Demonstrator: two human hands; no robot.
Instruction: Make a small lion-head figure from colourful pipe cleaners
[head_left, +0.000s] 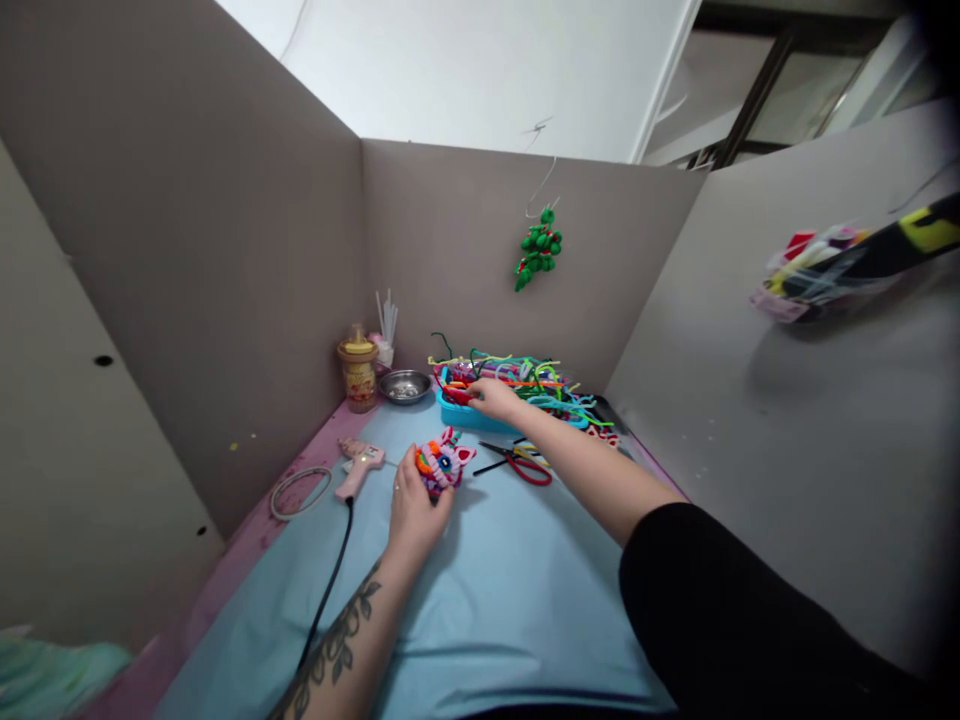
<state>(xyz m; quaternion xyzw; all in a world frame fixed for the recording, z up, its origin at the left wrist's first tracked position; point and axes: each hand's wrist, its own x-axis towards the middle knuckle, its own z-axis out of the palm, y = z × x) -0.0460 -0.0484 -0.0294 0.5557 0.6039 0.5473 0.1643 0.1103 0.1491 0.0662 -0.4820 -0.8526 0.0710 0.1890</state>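
My left hand is closed around a small pink and orange pipe-cleaner animal head with white-pink ears and a blue eye, just above the cloth. Farther back, my right hand reaches over the left part of a blue basket heaped with colourful pipe cleaners. Its fingers are pressed together at some red fuzzy pieces; what exactly they grip is too small to make out. Red-handled scissors lie between the basket and my left hand, beneath my right forearm.
A pink glue gun with a black cord lies left of my left hand, beside a coiled pale cable. Behind stand a metal bowl and a lidded jar. Grey panels enclose the table; a green beaded ornament hangs there.
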